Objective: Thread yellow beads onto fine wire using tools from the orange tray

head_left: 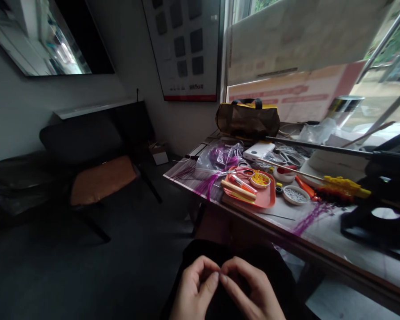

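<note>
Over my dark-clothed lap (pixel 216 251), my left hand (pixel 198 289) and my right hand (pixel 250 289) meet fingertip to fingertip. Thumb and forefinger of each are pinched together, and whatever lies between them is too small or hidden to make out. Beyond them on the table, a red tray (pixel 270 195) carries scissors (pixel 246 171), a wooden stick (pixel 239 190) and a small bowl of yellow and orange pieces (pixel 260 179). A white bowl of small grey beads (pixel 296 195) stands right of the tray. Purple fibres (pixel 305 221) lie across the tabletop.
The table's front edge (pixel 286 235) runs diagonally to my right. On it are a dark mesh bag (pixel 248 120), a plastic bag with purple fibres (pixel 220 156), a yellow fuzzy bundle (pixel 345 186) on a stick and a black stand (pixel 383 213). A chair (pixel 103 180) stands at left.
</note>
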The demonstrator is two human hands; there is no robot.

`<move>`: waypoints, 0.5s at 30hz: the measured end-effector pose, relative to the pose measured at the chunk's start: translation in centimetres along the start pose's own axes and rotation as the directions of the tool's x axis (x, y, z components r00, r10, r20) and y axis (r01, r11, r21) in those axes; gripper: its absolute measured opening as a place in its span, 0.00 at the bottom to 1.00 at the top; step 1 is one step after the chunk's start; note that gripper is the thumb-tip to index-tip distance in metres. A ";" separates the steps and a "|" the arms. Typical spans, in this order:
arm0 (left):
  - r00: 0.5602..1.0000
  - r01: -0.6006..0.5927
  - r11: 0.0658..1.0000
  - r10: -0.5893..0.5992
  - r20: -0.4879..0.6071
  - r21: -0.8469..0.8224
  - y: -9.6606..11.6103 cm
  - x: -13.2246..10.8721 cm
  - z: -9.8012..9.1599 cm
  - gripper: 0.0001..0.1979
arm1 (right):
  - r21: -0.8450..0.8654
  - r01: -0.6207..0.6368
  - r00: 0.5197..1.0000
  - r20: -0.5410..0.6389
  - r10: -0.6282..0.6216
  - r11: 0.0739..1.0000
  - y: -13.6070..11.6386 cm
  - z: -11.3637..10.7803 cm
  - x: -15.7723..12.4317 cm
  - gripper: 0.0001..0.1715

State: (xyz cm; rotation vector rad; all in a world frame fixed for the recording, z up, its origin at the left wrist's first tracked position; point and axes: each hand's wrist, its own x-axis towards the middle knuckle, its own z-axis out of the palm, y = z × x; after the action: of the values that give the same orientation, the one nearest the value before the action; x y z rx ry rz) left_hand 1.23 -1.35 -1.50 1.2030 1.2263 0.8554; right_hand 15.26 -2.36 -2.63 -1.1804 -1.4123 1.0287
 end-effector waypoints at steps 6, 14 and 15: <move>0.997 -0.008 0.994 -0.001 -0.083 -0.108 -0.9 0.3 -0.1 0.16 | -0.047 -0.012 0.999 0.041 0.014 0.999 -0.2 -0.3 -0.2 0.10; 0.993 0.099 0.942 -0.115 -0.028 -0.322 -0.7 0.3 -0.1 0.17 | -0.182 0.230 0.968 -0.060 -0.245 0.956 0.1 0.1 -0.2 0.11; 0.993 0.099 0.942 -0.113 -0.026 -0.320 -0.8 0.3 -0.1 0.17 | -0.220 0.242 0.963 -0.067 -0.262 0.945 0.1 0.0 -0.2 0.11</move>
State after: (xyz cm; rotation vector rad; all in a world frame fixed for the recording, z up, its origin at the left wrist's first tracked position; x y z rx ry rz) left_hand 1.13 -1.20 -2.30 0.8550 1.1261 0.9619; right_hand 15.25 -2.56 -2.72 -1.1461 -1.5774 0.6484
